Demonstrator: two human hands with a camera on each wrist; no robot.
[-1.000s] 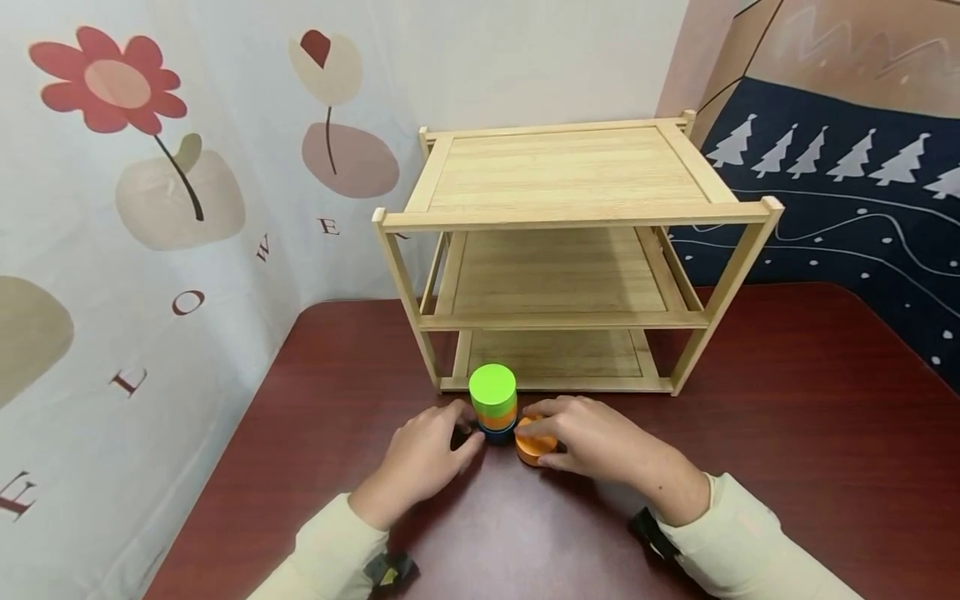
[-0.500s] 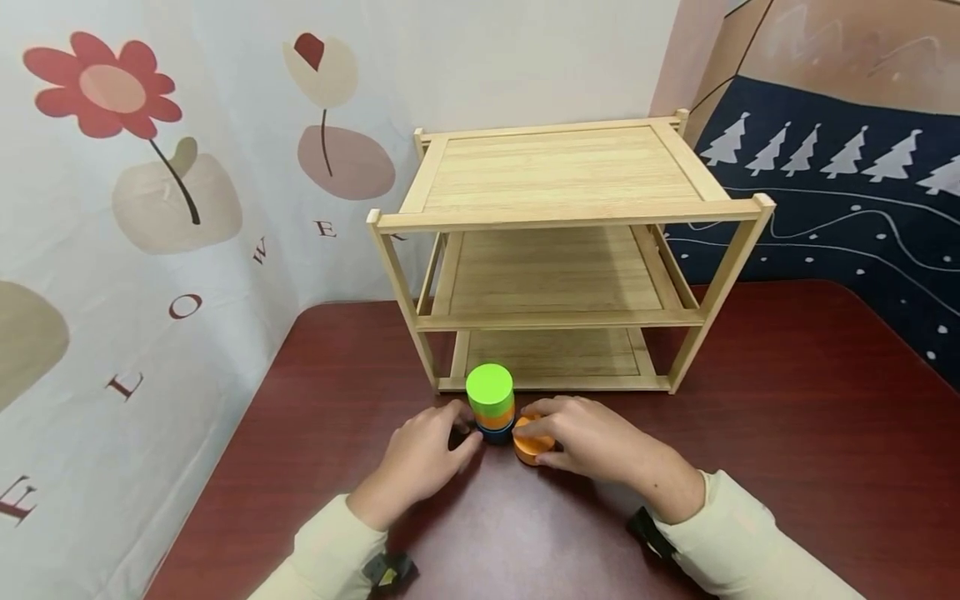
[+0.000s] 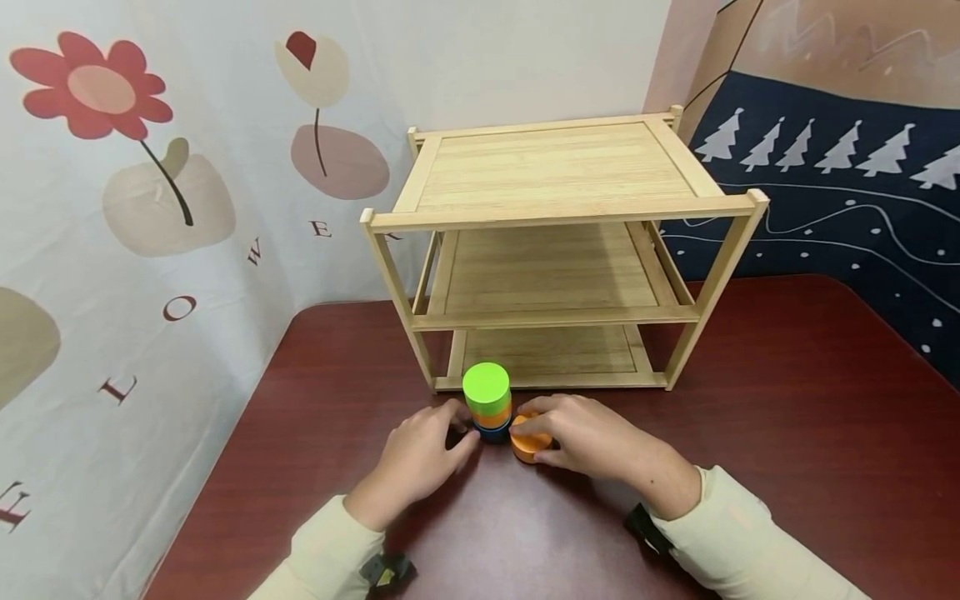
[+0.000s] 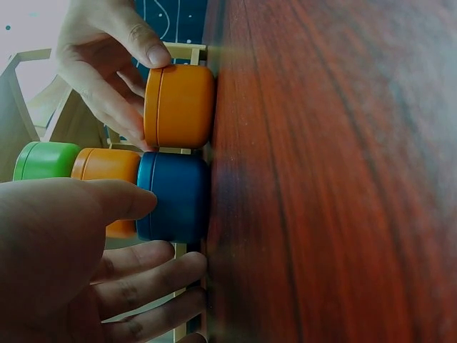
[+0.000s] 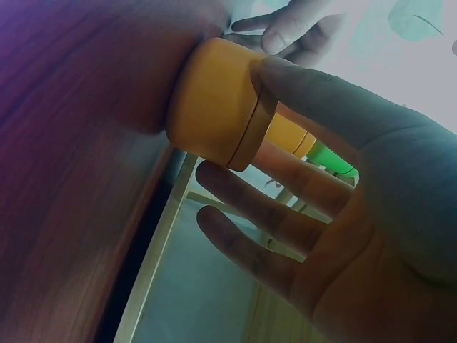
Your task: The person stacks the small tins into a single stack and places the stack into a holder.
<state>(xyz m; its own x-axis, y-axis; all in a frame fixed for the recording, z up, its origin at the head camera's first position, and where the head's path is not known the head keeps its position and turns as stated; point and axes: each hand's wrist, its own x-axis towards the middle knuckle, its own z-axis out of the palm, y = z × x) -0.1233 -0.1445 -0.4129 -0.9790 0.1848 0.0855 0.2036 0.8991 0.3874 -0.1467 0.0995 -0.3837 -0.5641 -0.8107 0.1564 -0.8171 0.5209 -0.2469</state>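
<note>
Orange jar [image 4: 184, 107] pinched in right hand [image 3: 585, 435], left hand [image 3: 420, 454] loosely spread, beside 3-jar stack [image 3: 488, 403]

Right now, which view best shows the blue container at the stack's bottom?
The left wrist view: the blue container shows its side and seam clearly, though the left thumb overlaps its edge. The head view shows only a blue band below the stacked orange container; in the right wrist view I cannot make it out.

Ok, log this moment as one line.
left hand: beside stack | right hand: pinches lone orange container | stack: green container atop second orange container atop blue container, on table | wooden rack: behind stack
</note>
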